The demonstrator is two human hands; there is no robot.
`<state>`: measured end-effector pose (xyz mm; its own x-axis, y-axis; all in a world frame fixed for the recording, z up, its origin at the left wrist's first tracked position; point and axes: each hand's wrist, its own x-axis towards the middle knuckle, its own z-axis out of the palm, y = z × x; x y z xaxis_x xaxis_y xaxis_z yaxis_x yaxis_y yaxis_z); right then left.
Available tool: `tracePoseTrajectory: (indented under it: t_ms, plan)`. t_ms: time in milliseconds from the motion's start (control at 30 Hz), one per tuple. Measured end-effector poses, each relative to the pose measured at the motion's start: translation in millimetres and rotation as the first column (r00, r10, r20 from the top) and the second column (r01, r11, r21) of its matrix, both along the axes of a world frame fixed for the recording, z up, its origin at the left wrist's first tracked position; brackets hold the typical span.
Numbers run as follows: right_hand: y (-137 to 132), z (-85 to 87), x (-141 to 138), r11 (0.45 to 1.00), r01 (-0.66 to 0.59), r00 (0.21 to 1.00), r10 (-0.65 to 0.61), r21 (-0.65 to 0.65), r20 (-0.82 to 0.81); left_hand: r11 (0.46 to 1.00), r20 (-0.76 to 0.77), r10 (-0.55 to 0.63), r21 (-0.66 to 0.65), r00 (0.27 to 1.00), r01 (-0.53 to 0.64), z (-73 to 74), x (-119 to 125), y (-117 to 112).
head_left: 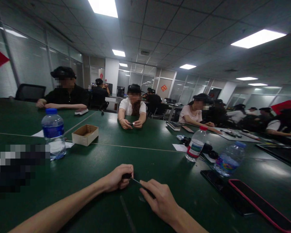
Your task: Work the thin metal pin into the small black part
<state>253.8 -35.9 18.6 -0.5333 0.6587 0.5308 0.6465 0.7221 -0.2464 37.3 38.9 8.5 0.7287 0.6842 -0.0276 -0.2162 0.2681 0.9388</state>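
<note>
My left hand [117, 178] is curled into a fist low over the dark green table [92, 168], gripping the dark end of a thin black rod-like object [135, 181]. My right hand [157, 197] pinches the other end of the same thin object between thumb and fingers. The object is small and dim, so I cannot name it. Both forearms come in from the bottom edge and meet near the middle.
A blue-capped water bottle [53, 133] and an open cardboard box [85, 134] stand left. A red-capped bottle [196, 143], a lying bottle [229, 158] and two phones [235, 194] are right. Several people sit across the table.
</note>
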Motion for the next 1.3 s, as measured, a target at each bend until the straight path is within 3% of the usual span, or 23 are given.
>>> tracePoseTrajectory:
  t_ms: [1300]
  plan:
    - [2.2,-4.8,1.4,1.000,0.004,1.000,-0.004,-0.016,0.004,1.000,0.008,0.019,0.012,1.000,-0.019,-0.4,0.1,-1.9]
